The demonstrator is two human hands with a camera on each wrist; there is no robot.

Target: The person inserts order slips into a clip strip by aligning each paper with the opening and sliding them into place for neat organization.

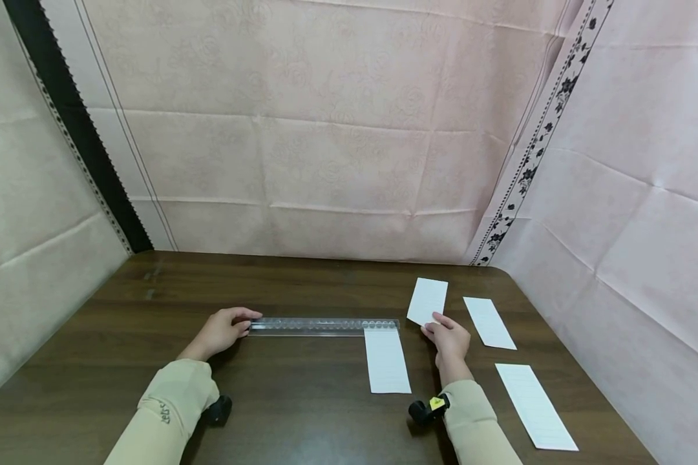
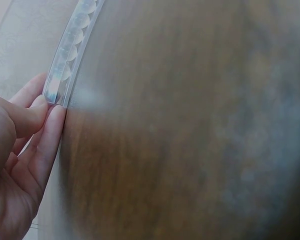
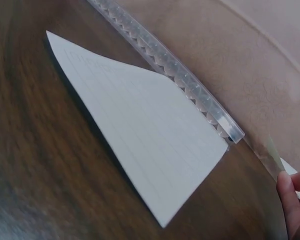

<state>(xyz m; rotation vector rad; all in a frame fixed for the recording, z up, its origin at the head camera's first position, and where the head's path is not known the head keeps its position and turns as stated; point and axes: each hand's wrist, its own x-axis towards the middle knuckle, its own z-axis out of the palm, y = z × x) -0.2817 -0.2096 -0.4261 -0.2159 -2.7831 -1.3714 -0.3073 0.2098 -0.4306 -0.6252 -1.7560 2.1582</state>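
Looks like 4 papers (image 1: 387, 363) already separate, left hand (image 1: 221, 330) pinching the ruler (image 1: 314, 327), right hand (image 1: 449, 340) pinching 1, can't tell what's left.

Head view: left sleeve (image 1: 151, 429) and right sleeve (image 1: 477, 423) cut off by bottom edge. Writing (image 1: 164, 411) on left sleeve too small to read. Marks on yellow tag (image 1: 437, 403) too small too. Bit of held card (image 1: 428, 300) hides behind right hand (image 1: 449, 341). Near side of table (image 1: 302, 413) cut off.
Left wrist view: left hand (image 2: 17, 150) cut off by left edge, ruler (image 2: 70, 50) runs out past top, table blurry.
Right wrist view: most of right hand past right edge. Faint marks on big paper (image 3: 140, 120) too blurry to read.
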